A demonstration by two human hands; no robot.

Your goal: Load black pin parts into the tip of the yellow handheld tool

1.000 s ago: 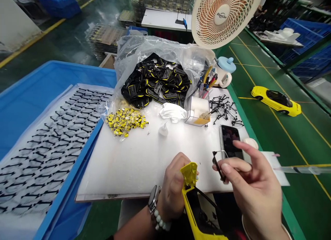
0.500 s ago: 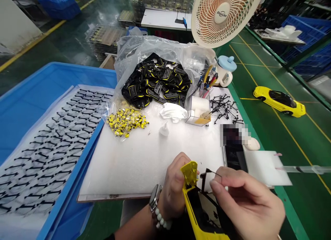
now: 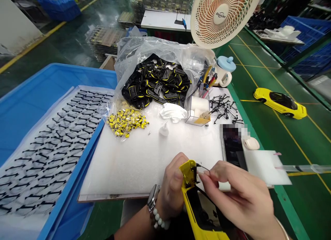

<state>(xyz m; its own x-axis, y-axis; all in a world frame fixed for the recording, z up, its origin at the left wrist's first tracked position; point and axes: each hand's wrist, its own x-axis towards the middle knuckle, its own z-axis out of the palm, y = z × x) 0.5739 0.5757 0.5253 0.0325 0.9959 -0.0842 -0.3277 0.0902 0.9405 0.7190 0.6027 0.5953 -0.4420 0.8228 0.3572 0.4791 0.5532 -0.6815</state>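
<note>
Bag [image 3: 134, 57] holds black parts [image 3: 157, 81].

Very little to read from my headcam. The fan [image 3: 223, 16] carries a small brand word on its round centre badge, dark letters on cream, tilted; too small for me to spell out. The phone [image 3: 232, 145] lying on the white board [image 3: 144, 157] has its upper screen blurred out, nothing legible there. The watch on my left wrist shows no readable face from this angle. I can make out no labels, numbers or signs on the blue bin [image 3: 31, 91], the bags or the yellow parts.
</note>
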